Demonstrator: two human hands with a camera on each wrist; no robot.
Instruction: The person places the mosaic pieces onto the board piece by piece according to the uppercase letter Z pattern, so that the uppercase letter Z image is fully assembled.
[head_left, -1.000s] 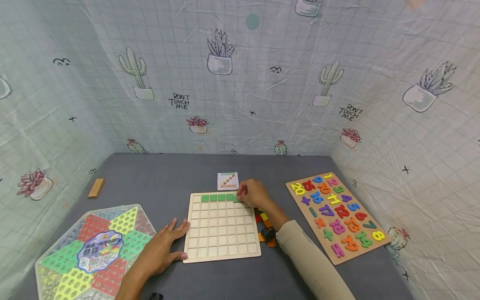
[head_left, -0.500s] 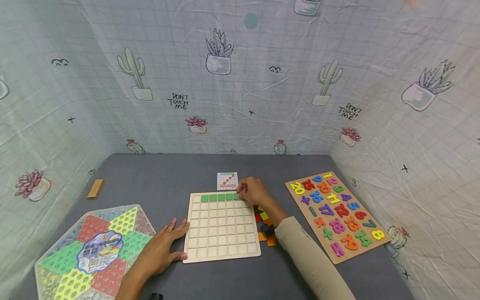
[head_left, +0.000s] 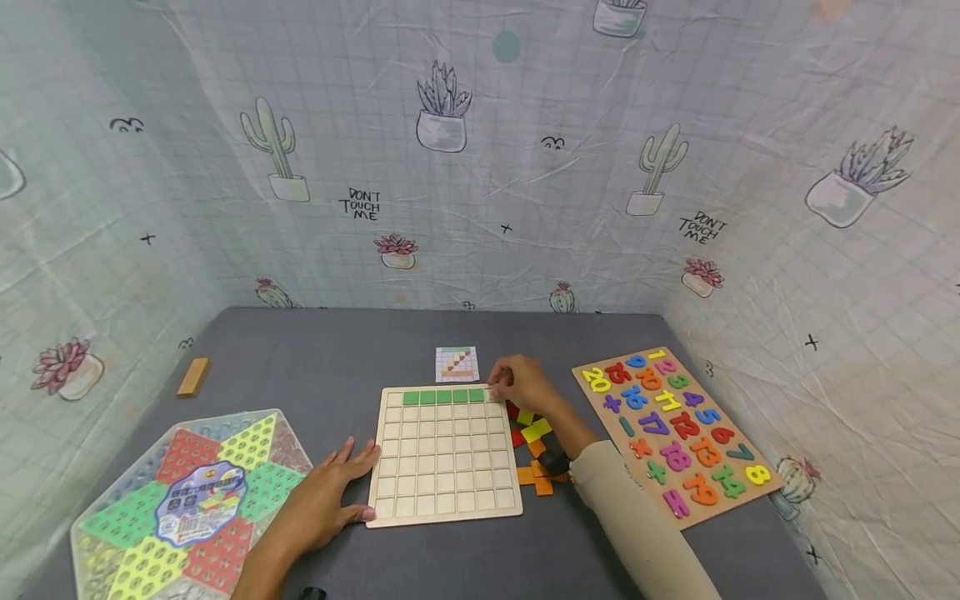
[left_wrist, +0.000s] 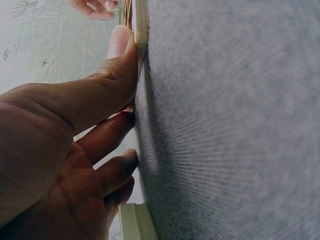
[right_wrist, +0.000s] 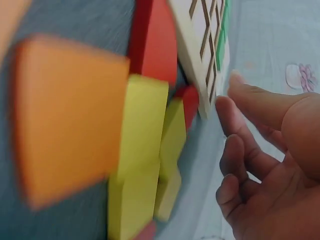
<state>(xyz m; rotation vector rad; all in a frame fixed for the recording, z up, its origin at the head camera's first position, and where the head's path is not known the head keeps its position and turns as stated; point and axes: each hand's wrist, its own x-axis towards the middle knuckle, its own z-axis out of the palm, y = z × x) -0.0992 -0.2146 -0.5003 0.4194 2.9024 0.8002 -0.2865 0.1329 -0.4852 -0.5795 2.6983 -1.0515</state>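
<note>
A wooden grid board [head_left: 445, 467] lies on the grey table, with a row of several green square tiles [head_left: 444, 397] along its far row. My left hand [head_left: 321, 500] rests at the board's left edge, its thumb touching the near left corner and its fingers spread. At the far right corner hovers my right hand [head_left: 521, 387], fingers loosely bent, with nothing visible between thumb and fingertips in the right wrist view. Beside the board's right edge lie loose yellow tiles [right_wrist: 142, 135], red tiles [right_wrist: 157, 45] and orange tiles [right_wrist: 75, 115], partly hidden by the right wrist.
Behind the board lies a small printed pattern card [head_left: 457, 364]. A number puzzle board [head_left: 675, 433] is at the right, and a hexagonal Chinese checkers box [head_left: 187, 500] at the left. A small wooden block [head_left: 192, 377] lies at the far left.
My right hand has let go of the last green tile, which now sits in the row, and has shifted right to the board's corner. The left hand has stayed put.
</note>
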